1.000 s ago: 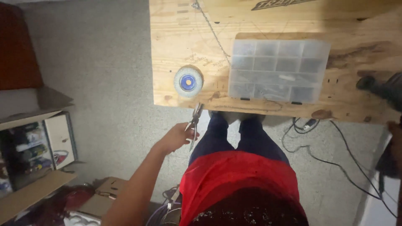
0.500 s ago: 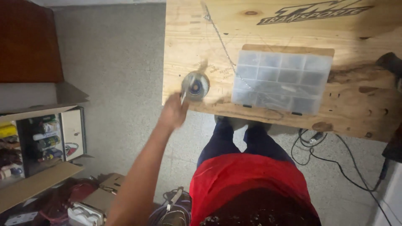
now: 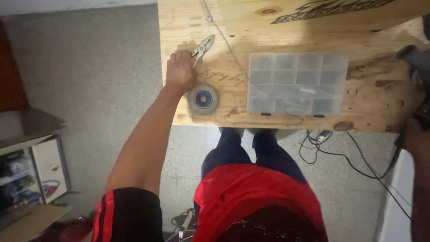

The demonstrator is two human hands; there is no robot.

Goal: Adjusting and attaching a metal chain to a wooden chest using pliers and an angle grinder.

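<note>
Overhead, the left hand (image 3: 180, 71) has its grip closed around pliers (image 3: 203, 46) lying on the wooden bench (image 3: 286, 120), just beyond a round blue-centred disc (image 3: 203, 98), left of a clear compartment box (image 3: 298, 84).

We note pale yellow-tan plywood with dark knots and black printed lettering for the workbench (image 3: 286, 27), and silver-grey metal on the pliers (image 3: 204, 46) held in the left hand (image 3: 180, 71). The disc (image 3: 203, 99) shows a grey rim, a blue centre ring and a dark hub; the compartment box (image 3: 298, 83) is translucent whitish-grey. We record a red shirt (image 3: 260, 197), a black sleeve with red stripes (image 3: 127, 215), navy trousers (image 3: 251, 150) and speckled grey floor (image 3: 89, 67).
</note>
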